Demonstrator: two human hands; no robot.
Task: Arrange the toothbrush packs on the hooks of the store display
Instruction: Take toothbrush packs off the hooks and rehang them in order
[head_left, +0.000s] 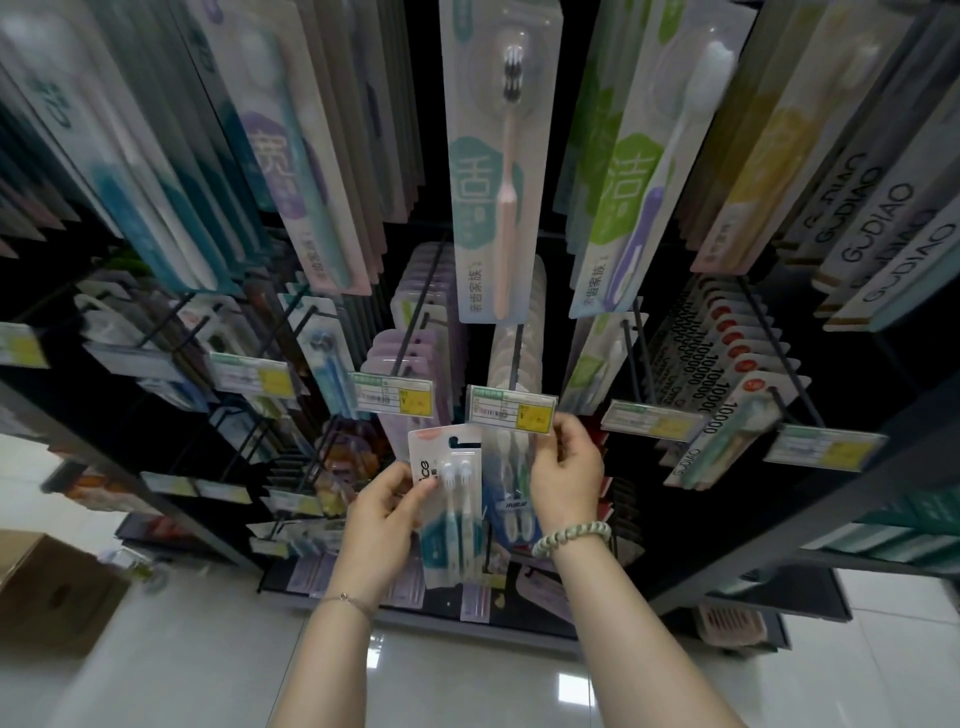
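My left hand (382, 525) grips a two-brush toothbrush pack (451, 499) with a teal lower part, held upright in front of the display. Its hang hole sits just below and left of a price tag (511, 410) at the end of a hook (515, 358). My right hand (566, 470) pinches the right end of that price tag, fingers curled at its edge. Behind the held pack hangs another pack (511, 499) with blue print, partly hidden by both hands. More packs hang on the hook behind the tag.
Rows of hooks with hanging toothbrush packs fill the black display; long packs (498, 156) hang above, GUDIAO boxes (878, 228) at the right. A neighbouring price tag (395, 395) is to the left. A cardboard box (52, 592) stands on the tiled floor at the lower left.
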